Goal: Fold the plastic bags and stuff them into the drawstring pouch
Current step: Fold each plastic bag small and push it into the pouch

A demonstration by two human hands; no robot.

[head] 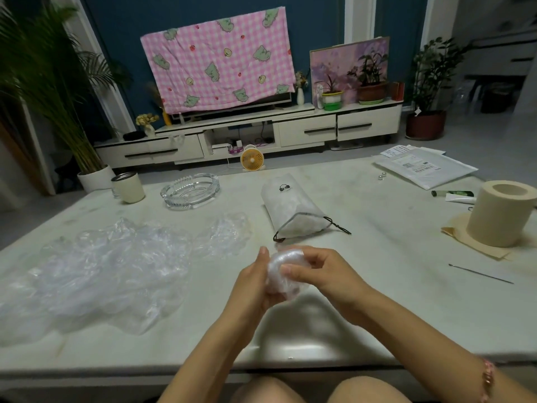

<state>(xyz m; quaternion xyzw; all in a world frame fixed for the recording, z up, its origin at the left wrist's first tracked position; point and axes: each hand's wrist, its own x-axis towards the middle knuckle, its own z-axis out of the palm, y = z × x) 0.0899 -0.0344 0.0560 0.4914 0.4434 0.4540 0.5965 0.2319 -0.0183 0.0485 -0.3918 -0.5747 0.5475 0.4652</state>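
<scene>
A clear plastic bag, squeezed into a small wad, sits between both hands above the table's near middle. My left hand cups it from the left and below. My right hand grips it from the right with thumb and curled fingers. Just beyond the hands lies the white drawstring pouch, mouth open toward me, black cord trailing to the right, plastic visible inside. A loose heap of crumpled clear plastic bags spreads over the table's left half.
On the pale table stand a glass ashtray and a cup at the back left. A paper roll, a tube, papers and a thin metal pick lie to the right.
</scene>
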